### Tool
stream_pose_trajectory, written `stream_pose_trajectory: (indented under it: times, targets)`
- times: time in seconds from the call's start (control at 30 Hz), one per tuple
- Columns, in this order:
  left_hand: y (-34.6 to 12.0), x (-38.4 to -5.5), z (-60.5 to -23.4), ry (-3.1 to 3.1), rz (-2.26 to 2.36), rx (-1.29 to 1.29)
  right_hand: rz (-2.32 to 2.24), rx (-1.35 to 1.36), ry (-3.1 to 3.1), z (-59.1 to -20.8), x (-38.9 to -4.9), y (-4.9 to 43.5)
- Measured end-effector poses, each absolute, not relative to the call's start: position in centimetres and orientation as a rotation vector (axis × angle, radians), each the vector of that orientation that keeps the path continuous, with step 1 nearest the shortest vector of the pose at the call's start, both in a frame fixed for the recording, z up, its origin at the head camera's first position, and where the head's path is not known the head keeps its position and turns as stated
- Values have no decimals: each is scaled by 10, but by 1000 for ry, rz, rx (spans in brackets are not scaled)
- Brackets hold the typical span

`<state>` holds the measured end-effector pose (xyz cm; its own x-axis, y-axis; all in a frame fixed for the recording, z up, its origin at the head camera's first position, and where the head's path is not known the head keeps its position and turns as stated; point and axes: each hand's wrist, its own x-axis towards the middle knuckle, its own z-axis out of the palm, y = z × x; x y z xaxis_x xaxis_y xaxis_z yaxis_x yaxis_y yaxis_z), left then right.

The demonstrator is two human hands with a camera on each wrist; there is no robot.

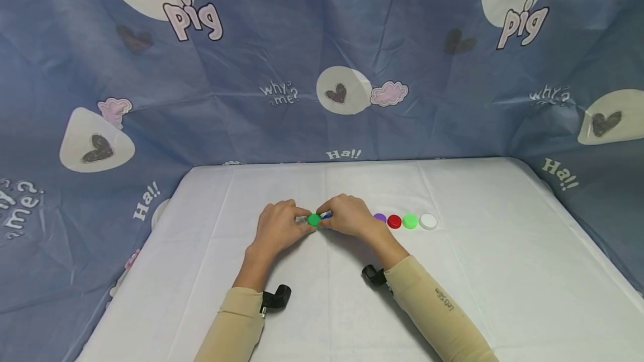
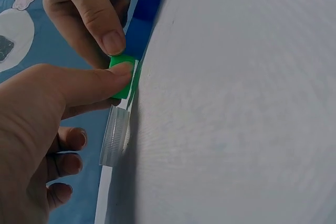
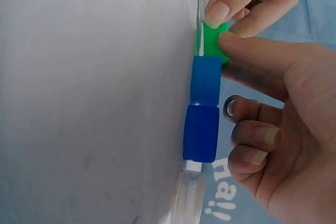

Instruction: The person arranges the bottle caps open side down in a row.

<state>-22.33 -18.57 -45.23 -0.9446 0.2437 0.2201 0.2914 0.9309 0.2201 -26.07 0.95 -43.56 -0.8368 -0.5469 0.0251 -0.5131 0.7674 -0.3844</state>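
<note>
A green bottle cap (image 1: 314, 220) sits in a row of caps near the middle of the white table. My left hand (image 1: 280, 224) pinches it between thumb and finger from the left. From the right side, my right hand (image 1: 348, 215) grips the same cap with thumb and fingertip, its other fingers curled loosely in the right wrist view. A clear ribbed cap (image 2: 114, 135) stands just left of the green one. To its right come a lighter blue cap (image 3: 206, 80) and a darker blue cap (image 3: 201, 132), mostly hidden by the right hand in the head view.
Further right in the row lie a purple cap (image 1: 380, 217), a red cap (image 1: 394, 222), a light green cap (image 1: 410, 221) and a white cap (image 1: 428, 222). Another clear cap (image 3: 188, 198) follows the blue ones. Behind the table (image 1: 322, 317) hangs a blue printed cloth (image 1: 282, 133).
</note>
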Motion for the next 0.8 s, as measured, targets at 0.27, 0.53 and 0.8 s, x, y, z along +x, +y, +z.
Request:
stream_pose_trajectory:
  times: [0.27, 0.53, 0.8]
  targets:
    - [-184, -223, -455, -2927, -353, -385, -561, -873, 2873, -439, -261, 9]
    - [-184, -224, -456, -2929, -340, -373, -546, -877, 2889, -439, -259, 8]
    - [-186, -223, -456, -2932, -334, -361, -541, -859, 2892, -437, -258, 7]
